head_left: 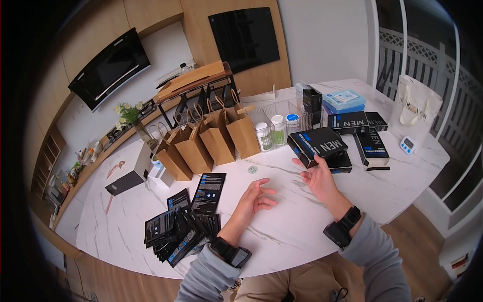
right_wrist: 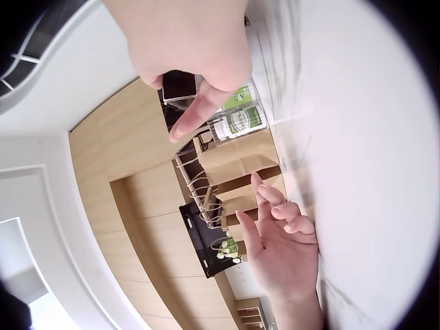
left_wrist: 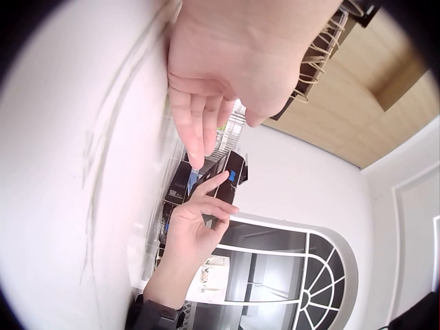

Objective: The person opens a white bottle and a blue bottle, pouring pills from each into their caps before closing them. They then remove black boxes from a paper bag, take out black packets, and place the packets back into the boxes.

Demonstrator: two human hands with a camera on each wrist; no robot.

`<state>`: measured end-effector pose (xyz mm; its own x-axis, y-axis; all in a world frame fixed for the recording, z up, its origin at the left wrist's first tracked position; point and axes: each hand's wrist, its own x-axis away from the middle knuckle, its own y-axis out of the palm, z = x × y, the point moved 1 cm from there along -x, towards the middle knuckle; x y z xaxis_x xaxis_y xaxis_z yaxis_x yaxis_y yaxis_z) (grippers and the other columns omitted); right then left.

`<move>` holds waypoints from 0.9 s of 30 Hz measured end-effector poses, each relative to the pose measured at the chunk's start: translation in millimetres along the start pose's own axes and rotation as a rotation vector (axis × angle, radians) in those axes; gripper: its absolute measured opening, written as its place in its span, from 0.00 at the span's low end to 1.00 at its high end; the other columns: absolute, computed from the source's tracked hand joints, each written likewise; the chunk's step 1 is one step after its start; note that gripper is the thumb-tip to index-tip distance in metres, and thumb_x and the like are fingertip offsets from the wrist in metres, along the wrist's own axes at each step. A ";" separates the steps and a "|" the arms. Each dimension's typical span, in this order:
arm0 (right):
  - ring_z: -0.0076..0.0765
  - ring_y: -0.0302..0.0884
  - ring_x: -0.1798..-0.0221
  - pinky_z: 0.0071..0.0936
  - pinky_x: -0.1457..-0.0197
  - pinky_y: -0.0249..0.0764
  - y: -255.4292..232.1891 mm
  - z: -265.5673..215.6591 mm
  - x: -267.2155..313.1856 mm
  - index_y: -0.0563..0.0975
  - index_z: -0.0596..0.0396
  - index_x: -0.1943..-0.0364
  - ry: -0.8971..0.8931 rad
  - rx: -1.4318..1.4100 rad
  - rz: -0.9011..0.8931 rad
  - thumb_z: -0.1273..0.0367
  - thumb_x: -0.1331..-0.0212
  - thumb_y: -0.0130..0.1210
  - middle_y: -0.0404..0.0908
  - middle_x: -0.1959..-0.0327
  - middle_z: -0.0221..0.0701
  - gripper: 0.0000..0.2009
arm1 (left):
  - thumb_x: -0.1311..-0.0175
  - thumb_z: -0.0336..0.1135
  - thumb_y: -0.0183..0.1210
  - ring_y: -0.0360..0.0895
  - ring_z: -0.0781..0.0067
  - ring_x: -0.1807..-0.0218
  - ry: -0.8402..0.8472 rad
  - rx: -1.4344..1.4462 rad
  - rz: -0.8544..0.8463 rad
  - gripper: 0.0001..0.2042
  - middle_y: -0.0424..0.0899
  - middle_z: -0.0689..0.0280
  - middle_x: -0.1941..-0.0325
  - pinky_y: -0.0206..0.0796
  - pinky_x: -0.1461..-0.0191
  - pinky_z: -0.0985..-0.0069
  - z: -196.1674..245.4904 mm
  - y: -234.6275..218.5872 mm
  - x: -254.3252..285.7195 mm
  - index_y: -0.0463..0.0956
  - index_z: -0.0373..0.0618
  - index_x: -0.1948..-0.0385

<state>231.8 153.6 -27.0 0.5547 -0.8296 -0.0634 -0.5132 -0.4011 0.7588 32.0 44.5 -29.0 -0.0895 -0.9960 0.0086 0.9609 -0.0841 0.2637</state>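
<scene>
My right hand (head_left: 322,182) is raised at the near side of a black box marked MEN (head_left: 322,143), its thumb and fingertips right at the box's edge. In the left wrist view the fingers of the right hand (left_wrist: 196,220) are spread apart and overlap the box. That box lies on another black box (head_left: 342,164). My left hand (head_left: 250,200) hovers over the marble table (head_left: 287,236), palm turned inward and fingers loosely bent, with nothing in it. Left of it lies a loose pile of black sachets (head_left: 183,229) with blue and white print.
Several brown paper bags (head_left: 216,141) stand in a row behind the hands. Beside them a clear organizer (head_left: 289,108) holds white bottles (head_left: 278,128). More MEN boxes (head_left: 371,148), a small timer (head_left: 407,145) and a white bag (head_left: 415,108) are at the right; a white carton (head_left: 128,168) sits left.
</scene>
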 end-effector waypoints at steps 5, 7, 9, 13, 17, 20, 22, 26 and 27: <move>0.24 0.74 0.69 0.15 0.67 0.69 -6.1 0.5 -2.8 0.67 0.54 0.54 0.039 -0.088 0.030 0.56 0.42 0.47 0.75 0.52 0.38 0.19 | 0.32 0.47 0.34 0.77 0.69 0.64 0.000 0.002 -0.010 0.21 0.75 0.61 0.59 0.69 0.62 0.80 -0.4 -1.0 -0.5 0.57 0.43 0.44; 0.23 0.74 0.68 0.15 0.67 0.69 -10.4 2.1 -5.6 0.68 0.54 0.54 0.060 -0.145 0.043 0.57 0.42 0.48 0.75 0.52 0.38 0.18 | 0.32 0.47 0.34 0.77 0.69 0.64 -0.001 -0.006 -0.021 0.21 0.75 0.61 0.59 0.69 0.62 0.80 -0.3 -1.1 -0.5 0.58 0.43 0.45; 0.22 0.75 0.64 0.14 0.66 0.69 -10.5 4.2 -6.1 0.69 0.55 0.56 0.088 -0.173 -0.042 0.58 0.42 0.49 0.75 0.52 0.37 0.16 | 0.32 0.47 0.34 0.77 0.70 0.64 -0.004 -0.004 -0.024 0.21 0.75 0.61 0.60 0.69 0.62 0.80 0.0 -0.4 -0.3 0.58 0.43 0.45; 0.21 0.76 0.61 0.13 0.64 0.70 -8.0 7.0 -5.4 0.71 0.55 0.57 0.063 -0.102 0.040 0.58 0.41 0.48 0.75 0.52 0.36 0.16 | 0.32 0.47 0.37 0.77 0.71 0.64 -0.016 -0.015 -0.043 0.21 0.75 0.63 0.60 0.68 0.62 0.81 3.1 2.0 1.1 0.59 0.43 0.45; 0.23 0.76 0.61 0.15 0.62 0.70 -10.3 8.2 -5.5 0.71 0.55 0.55 0.114 -0.104 0.101 0.54 0.41 0.47 0.77 0.58 0.34 0.19 | 0.33 0.46 0.39 0.77 0.72 0.64 -0.031 -0.026 -0.052 0.21 0.75 0.64 0.60 0.68 0.61 0.82 6.4 5.5 2.7 0.59 0.43 0.45; 0.25 0.76 0.63 0.18 0.62 0.70 -13.3 6.6 -4.8 0.71 0.56 0.54 0.139 -0.117 0.064 0.52 0.41 0.44 0.78 0.63 0.33 0.22 | 0.33 0.47 0.40 0.76 0.73 0.64 -0.031 -0.028 -0.065 0.21 0.75 0.64 0.60 0.67 0.61 0.82 6.1 5.0 2.8 0.60 0.43 0.46; 0.27 0.76 0.64 0.19 0.62 0.70 -13.3 6.5 -4.9 0.71 0.56 0.54 0.145 -0.103 0.010 0.51 0.40 0.43 0.78 0.65 0.33 0.23 | 0.33 0.47 0.40 0.76 0.74 0.64 -0.034 -0.039 -0.067 0.20 0.75 0.65 0.61 0.67 0.61 0.82 6.6 5.4 3.0 0.61 0.43 0.46; 0.29 0.75 0.65 0.22 0.64 0.69 -11.2 7.8 -4.3 0.71 0.56 0.54 0.213 0.009 -0.068 0.53 0.40 0.41 0.77 0.68 0.32 0.21 | 0.34 0.48 0.41 0.76 0.74 0.64 -0.037 -0.046 -0.066 0.21 0.74 0.65 0.61 0.67 0.61 0.83 5.6 5.3 2.8 0.61 0.43 0.47; 0.29 0.75 0.66 0.22 0.64 0.68 -10.7 8.1 -4.3 0.71 0.55 0.54 0.222 0.028 -0.093 0.54 0.40 0.42 0.77 0.69 0.32 0.20 | 0.34 0.47 0.42 0.76 0.74 0.63 -0.028 -0.050 -0.040 0.20 0.74 0.65 0.60 0.66 0.62 0.83 5.5 5.6 2.8 0.62 0.45 0.47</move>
<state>229.6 158.4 -40.1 0.7292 -0.6841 0.0144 -0.4695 -0.4849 0.7379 35.7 41.5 -22.2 -0.1350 -0.9905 0.0264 0.9682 -0.1262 0.2158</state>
